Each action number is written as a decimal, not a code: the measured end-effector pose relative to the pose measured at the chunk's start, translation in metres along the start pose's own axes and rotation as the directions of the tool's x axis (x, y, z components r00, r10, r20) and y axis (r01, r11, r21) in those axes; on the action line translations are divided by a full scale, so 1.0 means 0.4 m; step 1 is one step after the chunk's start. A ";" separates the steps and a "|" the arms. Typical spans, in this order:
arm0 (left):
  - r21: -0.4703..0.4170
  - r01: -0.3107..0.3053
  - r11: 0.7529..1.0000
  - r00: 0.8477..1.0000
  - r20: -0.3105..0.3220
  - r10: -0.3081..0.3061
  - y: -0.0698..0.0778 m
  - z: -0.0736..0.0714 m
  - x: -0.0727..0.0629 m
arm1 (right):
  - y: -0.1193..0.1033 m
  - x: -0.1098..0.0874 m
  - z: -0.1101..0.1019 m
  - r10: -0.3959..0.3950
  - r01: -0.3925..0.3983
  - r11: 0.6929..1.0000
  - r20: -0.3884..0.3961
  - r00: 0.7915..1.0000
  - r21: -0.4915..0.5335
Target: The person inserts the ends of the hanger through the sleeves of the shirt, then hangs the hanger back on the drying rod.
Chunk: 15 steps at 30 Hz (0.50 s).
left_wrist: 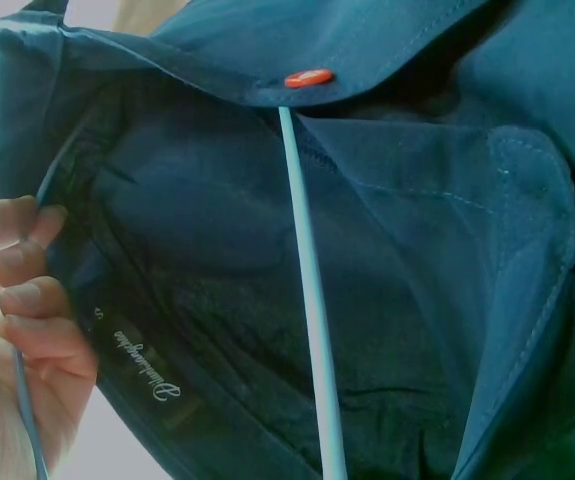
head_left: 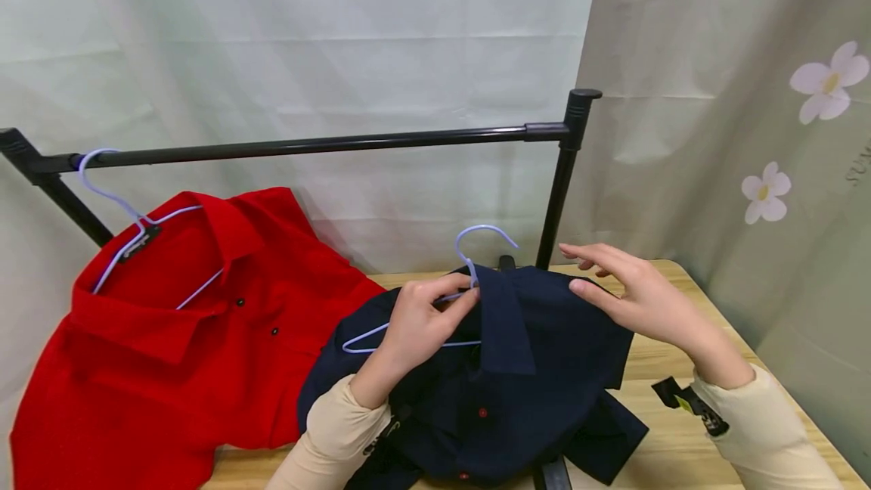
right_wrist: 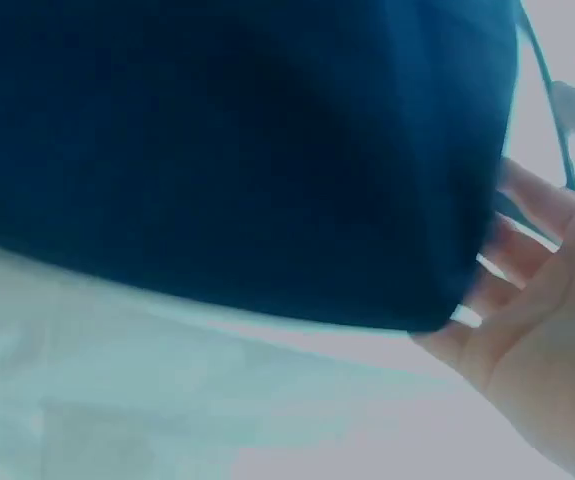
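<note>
My left hand (head_left: 422, 320) pinches a light purple wire hanger (head_left: 485, 227) just below its hook. The hanger's right part sits inside a navy shirt (head_left: 544, 399) with red buttons, while its left corner shows bare over the cloth. In the left wrist view the hanger's lower bar (left_wrist: 312, 290) crosses the collar opening, beside a neck label (left_wrist: 147, 375). My right hand (head_left: 640, 293) is beside the shirt's right shoulder, fingers extended and spread. In the right wrist view, those fingers (right_wrist: 532, 195) lie along the edge of the navy cloth, partly hidden behind it.
A red shirt (head_left: 272, 376) hangs at left on another purple hanger (head_left: 112, 195), hooked over the black rack's bar (head_left: 327, 145). The rack's right post (head_left: 561, 187) rises behind the navy shirt. Under it all is a wooden table (head_left: 670, 369), with curtains (head_left: 408, 13) behind.
</note>
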<state>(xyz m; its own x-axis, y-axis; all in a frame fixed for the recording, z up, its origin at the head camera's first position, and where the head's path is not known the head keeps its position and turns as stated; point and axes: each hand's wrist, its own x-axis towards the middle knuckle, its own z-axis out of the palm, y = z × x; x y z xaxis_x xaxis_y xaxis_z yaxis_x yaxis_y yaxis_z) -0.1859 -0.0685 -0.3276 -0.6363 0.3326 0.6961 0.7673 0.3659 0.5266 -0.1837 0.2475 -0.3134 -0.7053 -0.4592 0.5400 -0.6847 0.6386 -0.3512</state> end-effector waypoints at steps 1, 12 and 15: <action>-0.003 -0.002 1.000 1.000 0.000 0.002 -0.001 -0.001 -0.001 | 0.008 -0.002 0.005 0.008 -0.008 1.000 0.020 1.000 0.007; -0.031 -0.051 0.998 0.999 0.013 0.052 -0.004 -0.009 -0.004 | 0.060 -0.003 0.051 -0.056 0.040 0.993 0.141 0.988 0.115; -0.034 -0.059 0.998 0.998 0.012 0.060 -0.005 -0.009 -0.004 | 0.069 -0.002 0.048 -0.007 -0.024 0.987 0.192 0.981 0.162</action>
<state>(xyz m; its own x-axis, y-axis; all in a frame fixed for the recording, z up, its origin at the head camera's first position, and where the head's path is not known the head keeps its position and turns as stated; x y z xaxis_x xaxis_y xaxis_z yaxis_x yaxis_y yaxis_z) -0.1863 -0.0728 -0.3280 -0.5903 0.3639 0.7205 0.8059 0.3155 0.5009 -0.2056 0.2534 -0.3382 -0.7225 -0.5739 0.3856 -0.6880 0.5413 -0.4833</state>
